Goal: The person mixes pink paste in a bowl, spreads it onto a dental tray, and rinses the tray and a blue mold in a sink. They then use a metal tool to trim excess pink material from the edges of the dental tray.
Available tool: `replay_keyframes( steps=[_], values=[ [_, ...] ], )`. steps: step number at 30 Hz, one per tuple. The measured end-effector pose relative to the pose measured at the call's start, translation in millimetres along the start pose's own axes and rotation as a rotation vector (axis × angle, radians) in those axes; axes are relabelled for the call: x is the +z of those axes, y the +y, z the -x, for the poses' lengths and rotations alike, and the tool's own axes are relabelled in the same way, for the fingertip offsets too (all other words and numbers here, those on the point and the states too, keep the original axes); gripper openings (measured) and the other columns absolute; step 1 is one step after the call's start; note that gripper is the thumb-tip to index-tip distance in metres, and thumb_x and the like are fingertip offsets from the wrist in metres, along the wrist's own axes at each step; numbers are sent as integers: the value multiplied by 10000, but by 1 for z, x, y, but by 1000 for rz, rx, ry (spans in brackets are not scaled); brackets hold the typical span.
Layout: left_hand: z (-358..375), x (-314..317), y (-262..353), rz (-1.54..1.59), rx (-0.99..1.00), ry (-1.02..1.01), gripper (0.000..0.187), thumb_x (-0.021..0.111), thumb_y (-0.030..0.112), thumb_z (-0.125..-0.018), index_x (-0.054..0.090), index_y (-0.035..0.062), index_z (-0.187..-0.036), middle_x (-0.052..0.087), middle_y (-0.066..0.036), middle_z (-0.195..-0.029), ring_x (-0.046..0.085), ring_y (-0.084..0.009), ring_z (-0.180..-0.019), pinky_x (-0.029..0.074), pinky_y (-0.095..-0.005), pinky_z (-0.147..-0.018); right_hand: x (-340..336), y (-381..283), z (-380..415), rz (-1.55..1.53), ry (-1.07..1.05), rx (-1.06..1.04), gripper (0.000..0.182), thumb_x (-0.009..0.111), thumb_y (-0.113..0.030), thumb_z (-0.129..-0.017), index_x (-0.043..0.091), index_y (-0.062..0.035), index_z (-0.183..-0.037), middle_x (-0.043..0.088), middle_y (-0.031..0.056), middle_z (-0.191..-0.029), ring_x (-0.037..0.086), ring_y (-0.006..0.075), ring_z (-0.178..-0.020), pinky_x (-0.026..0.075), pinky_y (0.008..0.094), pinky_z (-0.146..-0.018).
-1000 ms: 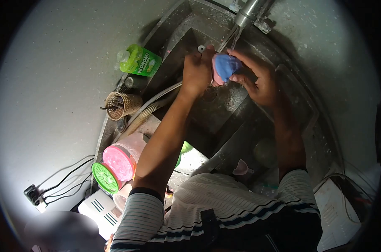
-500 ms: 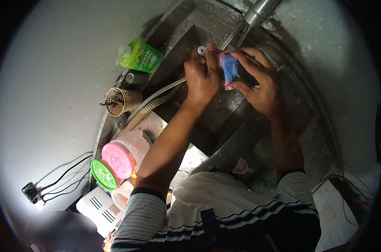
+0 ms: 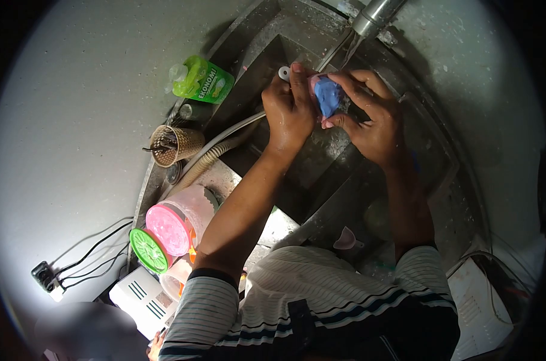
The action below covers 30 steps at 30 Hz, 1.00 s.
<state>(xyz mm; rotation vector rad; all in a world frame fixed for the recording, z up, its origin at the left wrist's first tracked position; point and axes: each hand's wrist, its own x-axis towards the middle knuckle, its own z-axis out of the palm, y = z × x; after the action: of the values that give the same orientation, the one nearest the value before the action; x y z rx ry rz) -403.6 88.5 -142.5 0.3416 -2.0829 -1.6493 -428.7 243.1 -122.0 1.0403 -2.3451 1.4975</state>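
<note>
Over the grey sink (image 3: 249, 81), a blue and pink lump (image 3: 328, 98), perhaps a dental impression, is between my two hands. My left hand (image 3: 287, 111) is closed in a fist at its left side, the thumb pointing up. A small white piece with a round hole (image 3: 284, 73) sticks out beside that thumb. My right hand (image 3: 372, 117) holds the lump from the right, index finger on its upper edge and thumb under its lower edge. A thin stream of water falls from the metal tap (image 3: 369, 23) behind the hands.
A green soap pouch (image 3: 204, 81) and a perforated beige cup of tools (image 3: 186, 144) stand on the left rim. Hoses (image 3: 207, 162) run into the sink. Pink-lidded (image 3: 168, 230) and green-lidded (image 3: 148, 251) containers sit lower left. A pink scoop (image 3: 345, 239) lies near my body. Another person's hand shows bottom left.
My left hand has shifted slightly left with the white piece. The blue lump has turned a little between the hands, showing a broader face. My right hand stays nearly in place.
</note>
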Motion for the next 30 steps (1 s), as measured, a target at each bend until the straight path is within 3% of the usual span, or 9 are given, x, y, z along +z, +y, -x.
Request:
replay_keyframes(
  steps=[18, 24, 26, 30],
  values=[
    [-1, -2, -3, -57, -4, 11, 397, 487, 224, -1022, 642, -31, -760, 564, -83, -507, 514, -105, -444, 376, -291, -428, 1, 3, 2, -15, 24, 15, 621, 840, -77, -604, 637, -46, -1190, 602, 121, -1084, 624, 266, -936, 511, 357, -800],
    [-9, -6, -5, 24, -33, -140, 406, 501, 202, -1001, 653, -49, -719, 596, -100, -533, 534, -114, -462, 400, -315, -454, -19, 19, -3, -62, -148, 8, 529, 812, -46, -655, 659, -54, -1161, 636, 111, -1042, 635, 261, -932, 506, 352, -803],
    [-11, -8, -5, 22, -134, -210, 414, 506, 190, -990, 647, -53, -685, 603, -107, -537, 527, -116, -468, 406, -322, -465, -25, 21, -4, -71, -238, 55, 502, 763, 49, -676, 656, -12, -1162, 630, 129, -1084, 623, 252, -963, 490, 336, -853],
    [-15, -7, -4, 22, -224, -246, 414, 514, 186, -987, 640, -60, -678, 591, -109, -521, 517, -110, -470, 402, -320, -463, -30, 20, -6, -39, -273, 72, 533, 780, -1, -682, 642, -26, -1196, 617, 133, -1108, 614, 249, -991, 491, 337, -869]
  ],
)
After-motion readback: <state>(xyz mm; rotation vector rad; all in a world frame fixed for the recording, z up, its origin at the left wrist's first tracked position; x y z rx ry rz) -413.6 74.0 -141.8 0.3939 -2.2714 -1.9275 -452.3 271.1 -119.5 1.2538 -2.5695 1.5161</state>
